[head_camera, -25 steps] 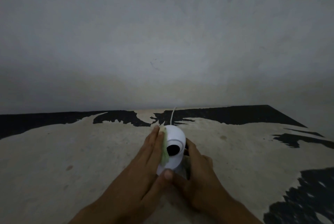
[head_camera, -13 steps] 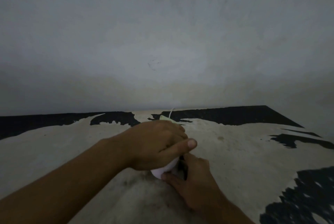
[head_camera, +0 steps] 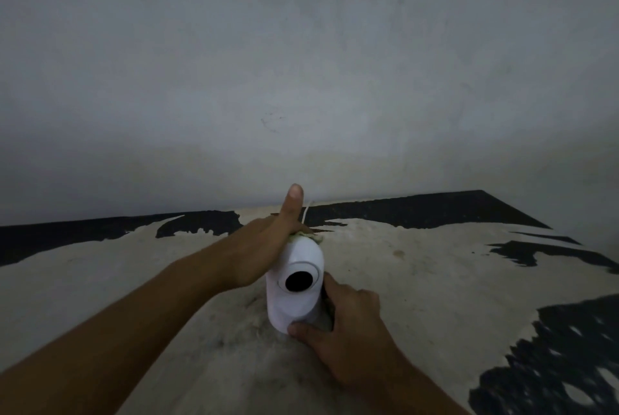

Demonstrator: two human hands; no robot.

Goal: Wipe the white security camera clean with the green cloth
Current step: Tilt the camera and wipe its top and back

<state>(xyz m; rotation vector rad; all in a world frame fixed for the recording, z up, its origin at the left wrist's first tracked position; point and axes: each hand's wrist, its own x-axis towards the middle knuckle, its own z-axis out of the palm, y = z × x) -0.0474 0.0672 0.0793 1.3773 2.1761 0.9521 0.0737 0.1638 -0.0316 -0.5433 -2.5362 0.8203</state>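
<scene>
The white security camera [head_camera: 293, 300] stands upright on the worn table, its round black lens facing me. My left hand [head_camera: 264, 247] lies against the camera's upper left side, thumb pointing up, and presses the green cloth [head_camera: 310, 238] onto the camera's top and back; only a small crumpled edge of the cloth shows. My right hand [head_camera: 341, 321] grips the camera's base from the right, thumb across the lower front.
A thin white cable [head_camera: 305, 212] runs from behind the camera toward the wall. The table [head_camera: 435, 280] is pale with black patches and meets a bare grey wall [head_camera: 301, 79] close behind. The table's right corner lies at the far right.
My left hand has slid off the camera's front and top to its upper left side and back. The lens shows again. My right hand stays on the base.
</scene>
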